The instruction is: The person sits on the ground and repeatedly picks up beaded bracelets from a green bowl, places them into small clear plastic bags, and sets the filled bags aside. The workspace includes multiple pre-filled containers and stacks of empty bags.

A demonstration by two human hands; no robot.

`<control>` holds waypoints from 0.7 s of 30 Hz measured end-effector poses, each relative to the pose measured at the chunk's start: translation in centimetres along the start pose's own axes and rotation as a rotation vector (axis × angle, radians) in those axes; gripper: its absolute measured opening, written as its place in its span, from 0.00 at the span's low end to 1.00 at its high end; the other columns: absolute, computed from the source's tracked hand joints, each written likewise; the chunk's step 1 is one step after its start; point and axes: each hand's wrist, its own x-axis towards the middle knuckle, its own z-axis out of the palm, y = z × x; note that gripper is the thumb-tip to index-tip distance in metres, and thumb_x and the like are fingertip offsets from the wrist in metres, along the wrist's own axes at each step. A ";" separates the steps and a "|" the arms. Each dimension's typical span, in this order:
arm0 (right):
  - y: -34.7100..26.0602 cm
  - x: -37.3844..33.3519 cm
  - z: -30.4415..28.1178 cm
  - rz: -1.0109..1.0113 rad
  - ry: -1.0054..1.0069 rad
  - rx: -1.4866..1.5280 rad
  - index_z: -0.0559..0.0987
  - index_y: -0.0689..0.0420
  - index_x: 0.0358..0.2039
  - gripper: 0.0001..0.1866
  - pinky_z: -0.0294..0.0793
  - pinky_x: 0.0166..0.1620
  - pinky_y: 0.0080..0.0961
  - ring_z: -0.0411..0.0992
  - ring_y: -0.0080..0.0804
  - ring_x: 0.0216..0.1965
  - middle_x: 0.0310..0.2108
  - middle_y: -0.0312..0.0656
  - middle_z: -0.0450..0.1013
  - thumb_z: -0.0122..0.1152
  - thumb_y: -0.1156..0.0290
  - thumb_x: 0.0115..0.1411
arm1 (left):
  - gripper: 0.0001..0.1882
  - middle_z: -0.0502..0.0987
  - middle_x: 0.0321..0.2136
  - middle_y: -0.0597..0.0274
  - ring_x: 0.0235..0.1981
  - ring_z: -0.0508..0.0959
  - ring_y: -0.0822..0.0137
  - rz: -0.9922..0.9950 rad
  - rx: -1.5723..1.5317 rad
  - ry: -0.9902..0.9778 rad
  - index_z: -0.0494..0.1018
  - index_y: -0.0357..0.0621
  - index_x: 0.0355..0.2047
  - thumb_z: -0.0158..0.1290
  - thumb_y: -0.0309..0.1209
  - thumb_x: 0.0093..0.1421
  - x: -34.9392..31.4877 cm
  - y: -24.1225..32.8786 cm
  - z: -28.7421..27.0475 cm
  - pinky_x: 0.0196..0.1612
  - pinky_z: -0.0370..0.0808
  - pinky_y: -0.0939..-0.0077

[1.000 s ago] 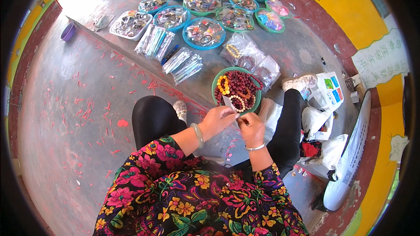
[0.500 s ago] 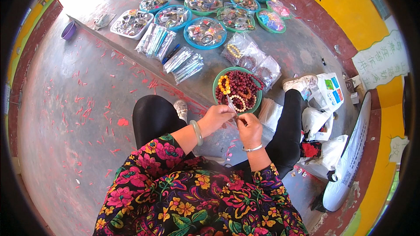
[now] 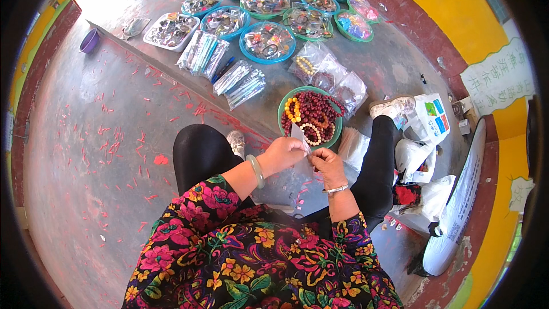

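Note:
Between my two hands is a small clear plastic bag (image 3: 298,134), pinched by its edges. My left hand (image 3: 284,154), below a pale green bangle, has its fingers closed on one side of the bag. On the other side, the thumb and fingers of my right hand (image 3: 328,166) are pressed together; a silver bangle circles that wrist. Just beyond them stands a green basin (image 3: 281,115) holding dark red bead strings (image 3: 320,109), a yellow bead bracelet (image 3: 293,109) and a cream bead bracelet (image 3: 311,133). Whether anything lies inside the bag cannot be made out.
A stack of clear bags (image 3: 352,151) lies right of the basin, bagged bracelets (image 3: 324,71) behind it. Bagged pens (image 3: 240,84) and several basins of packets (image 3: 267,44) spread farther back. White carrier bags (image 3: 413,157) crowd my right leg; a purple bucket (image 3: 90,40) stands far left.
The plastic bag now stands more spread and upright between my fingers, with more of its sheet showing. My right hand has shifted slightly to the right.

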 end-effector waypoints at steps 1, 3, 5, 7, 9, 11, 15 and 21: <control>-0.1 0.0 0.0 0.028 0.013 0.056 0.75 0.59 0.24 0.03 0.62 0.24 0.13 0.66 0.14 0.21 0.19 0.30 0.71 0.60 0.75 0.49 | 0.06 0.74 0.22 0.64 0.21 0.72 0.77 0.032 0.039 -0.001 0.73 0.36 0.29 0.51 0.27 0.54 0.0 -0.2 0.0 0.23 0.69 0.81; -0.3 -0.1 0.1 0.083 0.035 0.167 0.75 0.59 0.24 0.02 0.62 0.24 0.12 0.66 0.15 0.21 0.19 0.31 0.71 0.59 0.76 0.49 | 0.06 0.73 0.20 0.64 0.21 0.72 0.76 0.191 0.136 0.058 0.72 0.35 0.28 0.52 0.26 0.52 0.1 -0.9 0.1 0.24 0.69 0.80; 0.0 0.2 -0.3 0.040 0.098 0.167 0.74 0.59 0.24 0.02 0.64 0.25 0.14 0.67 0.16 0.22 0.20 0.31 0.71 0.57 0.76 0.50 | 0.06 0.73 0.18 0.63 0.21 0.72 0.76 0.211 0.207 0.060 0.72 0.35 0.27 0.52 0.26 0.50 0.2 -1.3 0.1 0.25 0.68 0.80; 0.3 0.3 -0.5 -0.055 0.166 0.093 0.73 0.59 0.24 0.02 0.65 0.25 0.16 0.68 0.17 0.22 0.19 0.32 0.71 0.56 0.75 0.51 | 0.06 0.72 0.17 0.62 0.21 0.72 0.76 0.091 0.250 0.008 0.72 0.35 0.26 0.52 0.27 0.48 0.2 -1.3 -0.2 0.25 0.68 0.79; 0.4 0.3 -0.7 -0.201 0.238 -0.059 0.73 0.58 0.25 0.03 0.66 0.25 0.19 0.69 0.19 0.22 0.18 0.34 0.71 0.55 0.73 0.52 | 0.08 0.72 0.16 0.59 0.21 0.73 0.73 0.028 0.328 -0.064 0.72 0.36 0.24 0.53 0.29 0.46 0.2 -0.5 -0.5 0.26 0.69 0.77; -0.2 -0.2 -0.4 -0.314 0.303 -0.410 0.72 0.58 0.26 0.04 0.67 0.26 0.24 0.70 0.25 0.22 0.19 0.39 0.71 0.55 0.72 0.52 | 0.10 0.73 0.17 0.56 0.22 0.74 0.69 -0.038 0.366 -0.070 0.71 0.36 0.25 0.53 0.31 0.45 0.1 -0.2 -0.5 0.27 0.69 0.75; -1.1 -1.3 0.6 -0.522 0.276 -0.869 0.71 0.56 0.26 0.05 0.67 0.26 0.34 0.70 0.40 0.23 0.20 0.46 0.70 0.56 0.72 0.50 | 0.15 0.73 0.25 0.53 0.29 0.74 0.57 0.078 0.448 0.156 0.69 0.39 0.31 0.55 0.33 0.43 -0.6 1.1 0.0 0.34 0.70 0.69; -1.8 -1.5 1.8 -0.826 0.157 -1.080 0.69 0.55 0.23 0.04 0.63 0.26 0.36 0.68 0.42 0.23 0.18 0.42 0.67 0.55 0.73 0.48 | 0.20 0.70 0.35 0.53 0.40 0.69 0.51 0.494 0.652 0.321 0.67 0.40 0.35 0.57 0.30 0.40 -0.8 1.1 0.5 0.42 0.69 0.65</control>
